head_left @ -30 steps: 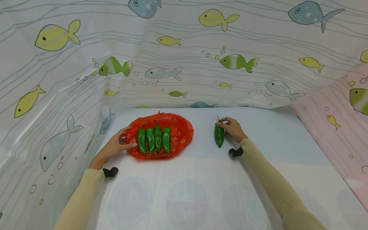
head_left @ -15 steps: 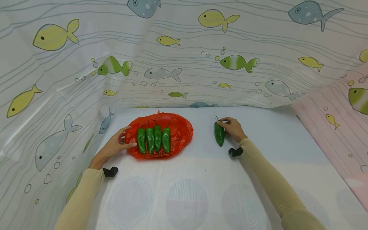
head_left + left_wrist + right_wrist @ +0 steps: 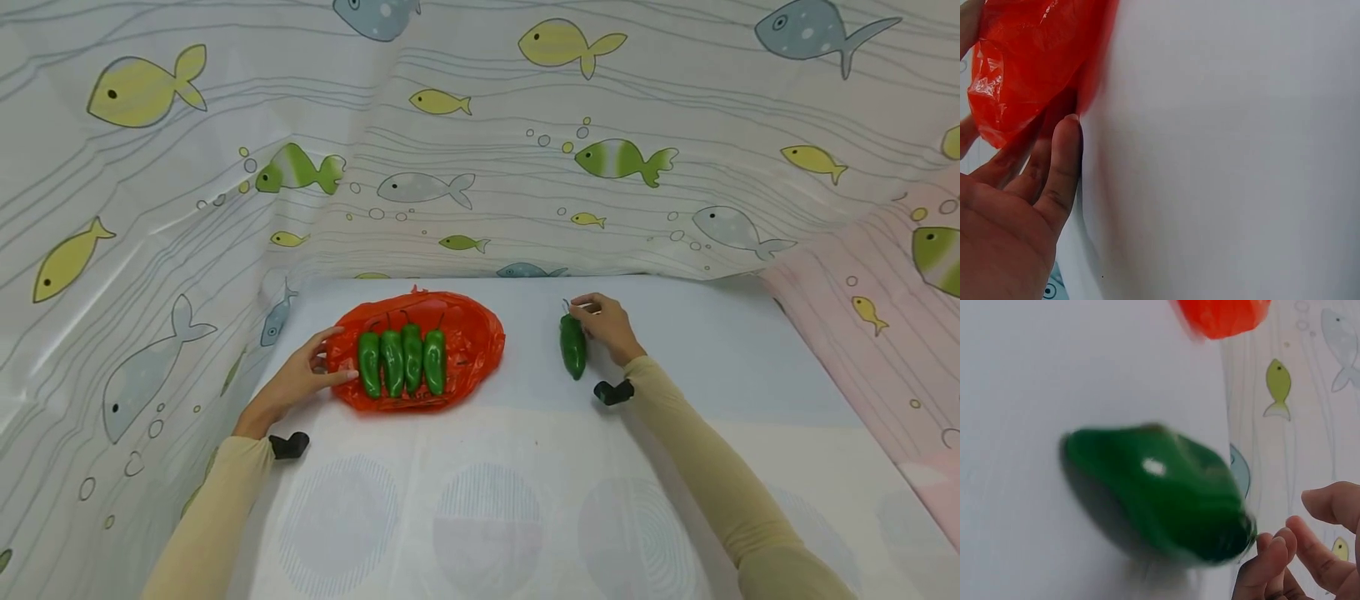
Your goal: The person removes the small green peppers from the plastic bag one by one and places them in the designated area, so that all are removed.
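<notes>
Several green chili peppers point(image 3: 412, 358) lie side by side on a spread red plastic bag point(image 3: 480, 333), stems pointing away. My left hand point(image 3: 296, 379) rests at the bag's left edge, thumb and fingers spread; in the left wrist view its extended fingers point(image 3: 1065, 156) reach along the underside of the crinkled red plastic point(image 3: 1035, 56). To the right, a single green chili pepper point(image 3: 573, 348) lies on the table. My right hand point(image 3: 611, 329) is at its stem end. In the right wrist view the thumb point(image 3: 1329, 503) and fingers stand apart, just beyond the pepper point(image 3: 1160, 487).
A white table covering point(image 3: 487, 500) with pale circles spreads under everything. Fish-printed sheets point(image 3: 480, 142) rise behind and on the left, with a pinkish one point(image 3: 862, 333) at the right. Dark wrist mounts point(image 3: 288, 446) sit by both sleeves.
My right hand has loosened from the single pepper, fingertips shifting slightly away from its stem end. The left hand and the peppers on the bag have stayed in place.
</notes>
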The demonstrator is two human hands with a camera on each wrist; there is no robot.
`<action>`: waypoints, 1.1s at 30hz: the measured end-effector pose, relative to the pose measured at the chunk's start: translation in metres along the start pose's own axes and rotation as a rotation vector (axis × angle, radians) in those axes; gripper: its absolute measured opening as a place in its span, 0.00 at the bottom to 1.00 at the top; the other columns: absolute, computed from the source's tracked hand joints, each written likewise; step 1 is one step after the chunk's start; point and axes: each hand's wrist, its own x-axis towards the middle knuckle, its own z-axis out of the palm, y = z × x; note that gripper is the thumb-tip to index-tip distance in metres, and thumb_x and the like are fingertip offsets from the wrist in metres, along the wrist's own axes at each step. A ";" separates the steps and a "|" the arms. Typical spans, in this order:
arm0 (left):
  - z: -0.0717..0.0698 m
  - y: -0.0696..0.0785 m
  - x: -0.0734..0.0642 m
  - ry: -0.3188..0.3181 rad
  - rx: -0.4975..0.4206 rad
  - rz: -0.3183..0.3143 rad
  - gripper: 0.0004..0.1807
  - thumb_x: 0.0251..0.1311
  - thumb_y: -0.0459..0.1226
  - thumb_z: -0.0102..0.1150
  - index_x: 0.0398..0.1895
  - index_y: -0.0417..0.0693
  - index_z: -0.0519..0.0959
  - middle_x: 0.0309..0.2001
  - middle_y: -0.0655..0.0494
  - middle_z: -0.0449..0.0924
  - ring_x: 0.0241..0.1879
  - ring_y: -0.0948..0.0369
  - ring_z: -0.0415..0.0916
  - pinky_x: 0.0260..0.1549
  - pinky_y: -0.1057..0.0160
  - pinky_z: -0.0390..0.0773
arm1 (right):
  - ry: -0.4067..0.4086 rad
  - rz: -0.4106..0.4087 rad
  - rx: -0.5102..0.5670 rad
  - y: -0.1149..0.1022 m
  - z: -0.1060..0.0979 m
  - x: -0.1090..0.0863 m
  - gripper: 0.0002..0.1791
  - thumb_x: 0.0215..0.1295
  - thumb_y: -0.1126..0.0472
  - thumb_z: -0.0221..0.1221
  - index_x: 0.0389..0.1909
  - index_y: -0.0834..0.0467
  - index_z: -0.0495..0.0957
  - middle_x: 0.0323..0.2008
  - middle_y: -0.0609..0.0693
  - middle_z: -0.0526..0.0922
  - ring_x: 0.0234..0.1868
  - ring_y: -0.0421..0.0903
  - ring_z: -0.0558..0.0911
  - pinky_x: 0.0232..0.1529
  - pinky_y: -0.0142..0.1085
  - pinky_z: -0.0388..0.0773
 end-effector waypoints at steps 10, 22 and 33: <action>0.000 -0.008 0.002 0.024 0.032 -0.011 0.46 0.54 0.45 0.69 0.73 0.64 0.53 0.57 0.44 0.67 0.44 0.47 0.72 0.39 0.61 0.75 | -0.066 -0.059 0.052 -0.020 0.016 -0.008 0.21 0.65 0.48 0.59 0.55 0.55 0.76 0.46 0.57 0.77 0.27 0.50 0.73 0.31 0.39 0.73; 0.001 0.020 -0.009 -0.004 0.016 -0.019 0.46 0.55 0.41 0.68 0.74 0.53 0.52 0.61 0.42 0.65 0.47 0.47 0.73 0.41 0.61 0.75 | -0.117 -0.099 0.002 -0.034 0.039 -0.010 0.23 0.65 0.45 0.58 0.54 0.54 0.76 0.45 0.53 0.78 0.36 0.61 0.76 0.37 0.47 0.76; 0.000 0.020 -0.008 0.002 0.021 -0.017 0.45 0.55 0.41 0.68 0.73 0.53 0.53 0.61 0.43 0.65 0.46 0.46 0.72 0.40 0.61 0.75 | -0.167 -0.141 0.026 -0.050 0.060 -0.014 0.16 0.65 0.48 0.59 0.50 0.50 0.77 0.42 0.55 0.78 0.27 0.52 0.74 0.36 0.52 0.75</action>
